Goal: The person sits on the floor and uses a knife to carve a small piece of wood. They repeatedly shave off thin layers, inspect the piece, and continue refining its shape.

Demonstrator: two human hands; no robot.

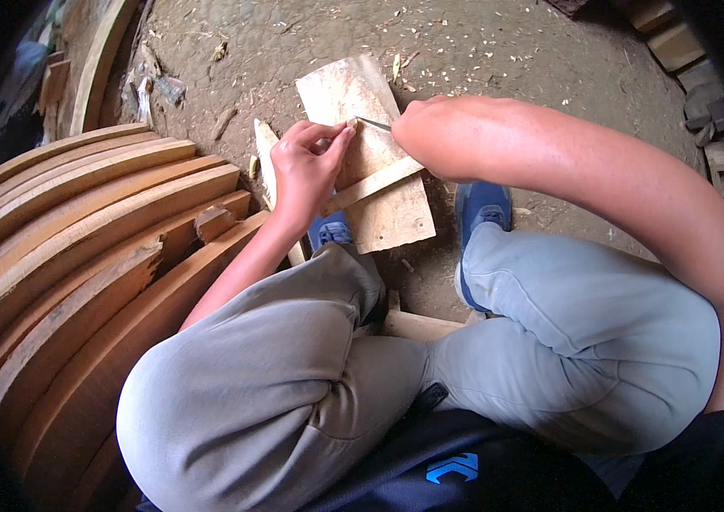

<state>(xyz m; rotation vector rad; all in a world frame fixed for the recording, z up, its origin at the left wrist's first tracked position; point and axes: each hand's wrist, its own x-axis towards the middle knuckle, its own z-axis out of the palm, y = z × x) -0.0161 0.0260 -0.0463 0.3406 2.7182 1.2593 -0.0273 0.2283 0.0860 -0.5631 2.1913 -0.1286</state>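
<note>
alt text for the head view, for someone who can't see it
Seated person's left hand steadies a thin wooden strip on a pale board while the right hand works it with a slim metal tool. Stacked planks lie at left.

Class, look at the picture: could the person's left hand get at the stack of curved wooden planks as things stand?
Probably yes. The left hand is on the wood piece, but the curved planks lie just to its left with nothing between.
</note>
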